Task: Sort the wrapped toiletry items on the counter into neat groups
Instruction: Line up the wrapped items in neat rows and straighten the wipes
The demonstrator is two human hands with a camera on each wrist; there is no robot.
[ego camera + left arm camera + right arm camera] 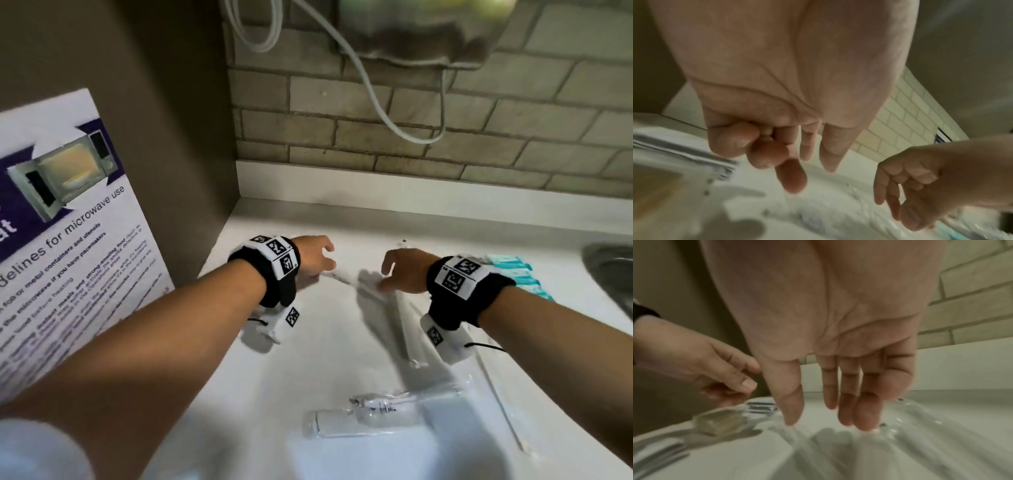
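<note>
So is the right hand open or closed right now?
Open. The right hand has straight fingers pointing down at clear wrappers on the counter, curled round nothing.

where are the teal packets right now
In the head view, the teal wrapped packets lie on the white counter at the right, just behind the right wrist and left of the metal sink.

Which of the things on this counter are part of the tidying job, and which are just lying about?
Part of the job:
- clear-wrapped items by the hands
- long wrapped item
- small wrapped packets near the front
- teal packets
- left hand, right hand, both empty

Just lying about:
- microwave poster
- white cable
- sink
</note>
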